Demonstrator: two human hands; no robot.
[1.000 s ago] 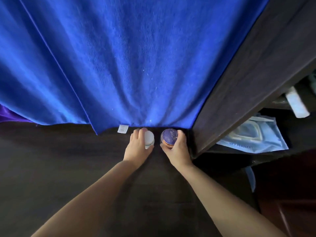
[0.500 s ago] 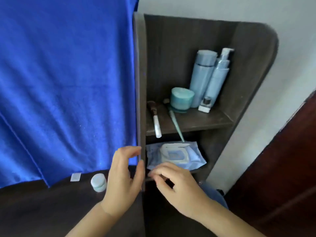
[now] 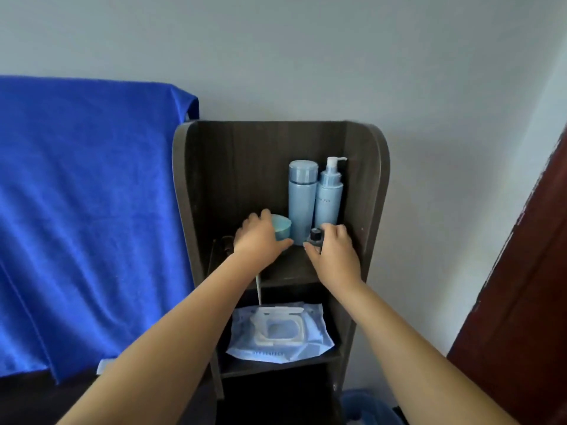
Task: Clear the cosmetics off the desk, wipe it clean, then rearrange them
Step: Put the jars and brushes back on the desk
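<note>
Both hands are up on the shelf (image 3: 288,268): left hand (image 3: 260,237) curls round the teal jar (image 3: 281,230), right hand (image 3: 333,250) seemingly pinches the small dark-capped bottle (image 3: 316,236). Light, hard, slick stuff, so grab the sides.

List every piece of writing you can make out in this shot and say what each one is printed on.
Pump bottle: a short word across its front, too blurred to read.
Wipes pack: a line of capitals along its near edge, too blurred to read for certain.
Tall capped bottle, teal jar under the left hand, small dark-capped bottle at the right hand: no writing visible.
</note>
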